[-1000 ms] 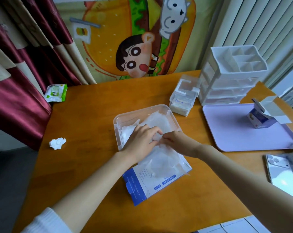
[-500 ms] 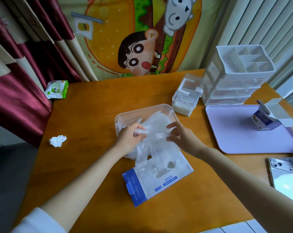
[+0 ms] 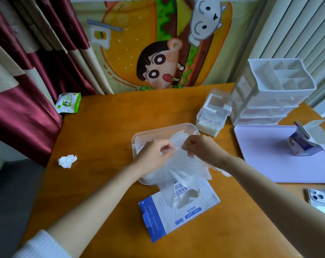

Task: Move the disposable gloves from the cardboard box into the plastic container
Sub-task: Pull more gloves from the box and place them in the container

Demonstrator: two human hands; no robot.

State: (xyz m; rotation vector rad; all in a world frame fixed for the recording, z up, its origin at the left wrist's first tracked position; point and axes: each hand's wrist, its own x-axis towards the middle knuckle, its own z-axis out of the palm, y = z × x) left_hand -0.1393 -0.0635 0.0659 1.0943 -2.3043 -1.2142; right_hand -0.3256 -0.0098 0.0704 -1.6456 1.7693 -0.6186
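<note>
Our left hand and right hand meet above the container, each pinching the top edge of a clear bunch of gloves between curled fingers and thumb. The gloves hang from our grip across the container's near rim, their lower ends trailing to the oval opening of the blue-and-white box, which lies flat on the table just in front of the container. More clear film lies inside the container. A crumpled tissue sits to the left; a lilac tray and a phone lie to the right.
</note>
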